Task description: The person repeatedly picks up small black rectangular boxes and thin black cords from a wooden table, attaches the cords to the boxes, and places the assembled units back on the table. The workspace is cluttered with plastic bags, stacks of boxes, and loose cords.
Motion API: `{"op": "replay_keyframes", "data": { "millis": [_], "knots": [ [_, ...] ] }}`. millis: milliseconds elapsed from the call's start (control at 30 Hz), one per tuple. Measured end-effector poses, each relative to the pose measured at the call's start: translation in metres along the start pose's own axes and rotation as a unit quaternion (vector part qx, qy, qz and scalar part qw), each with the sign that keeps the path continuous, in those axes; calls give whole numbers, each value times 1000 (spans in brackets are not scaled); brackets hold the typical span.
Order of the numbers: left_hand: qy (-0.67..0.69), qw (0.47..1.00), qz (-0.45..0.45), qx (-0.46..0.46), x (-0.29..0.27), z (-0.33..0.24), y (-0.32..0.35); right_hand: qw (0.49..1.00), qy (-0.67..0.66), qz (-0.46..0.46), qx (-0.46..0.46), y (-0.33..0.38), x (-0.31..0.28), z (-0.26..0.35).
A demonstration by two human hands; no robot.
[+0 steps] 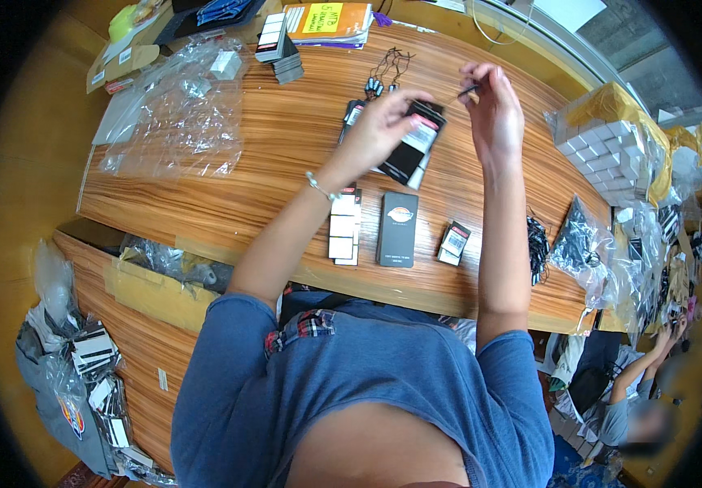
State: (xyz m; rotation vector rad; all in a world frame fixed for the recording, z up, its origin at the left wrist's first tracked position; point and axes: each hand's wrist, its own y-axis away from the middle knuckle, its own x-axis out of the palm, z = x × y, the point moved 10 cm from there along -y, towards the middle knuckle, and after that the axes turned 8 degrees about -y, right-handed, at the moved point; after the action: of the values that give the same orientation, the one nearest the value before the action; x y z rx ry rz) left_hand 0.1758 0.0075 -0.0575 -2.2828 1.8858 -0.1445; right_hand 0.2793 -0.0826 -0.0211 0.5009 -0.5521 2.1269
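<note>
Mid-job, by the look of it. Left hand (379, 126) pinching a fanned bunch of tags (416, 142), fingers clenched on it above the middle of the surface (245, 203). Right hand (493, 106) raised at 1 o'clock of the tags, fingertips nipping a thin dark string (466, 92), apparently not yet through them. Seemingly done: a short row of tags (344, 228) at 6 o'clock of the left hand, a small pair (453, 242) at 5 o'clock. Left to do, at a guess: loose strings (383, 69) at 12 o'clock, a bundle of strings (537, 248) near the right edge, a stack of tags (282, 49) at 11 o'clock.

Tags flat, stiff card, black with white and red patches, rectangular. Strings fine, limp, black. Box (398, 229) between the row and the pair: matt black, tall, oblong. Surface glossy wood with strong streaked grain. Bags (180, 114) at 9 o'clock: clear, crinkled film. White boxes (603, 150) at 3 o'clock: small cubes, stacked under film.
</note>
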Motion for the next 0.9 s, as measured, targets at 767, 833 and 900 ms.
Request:
{"op": "replay_keyframes", "data": {
  "millis": [767, 833, 900],
  "knots": [
    [-352, 921, -162, -39, -114, 58, 11, 919, 250, 35, 302, -166, -20, -211],
    [-286, 942, -177, -22, -109, 27, 23, 916, 259, 30, 304, -169, -23, -218],
    [-180, 972, -151, -11, -92, -22, 36, 916, 286, 35, 279, -174, -21, -217]
  ]
}}
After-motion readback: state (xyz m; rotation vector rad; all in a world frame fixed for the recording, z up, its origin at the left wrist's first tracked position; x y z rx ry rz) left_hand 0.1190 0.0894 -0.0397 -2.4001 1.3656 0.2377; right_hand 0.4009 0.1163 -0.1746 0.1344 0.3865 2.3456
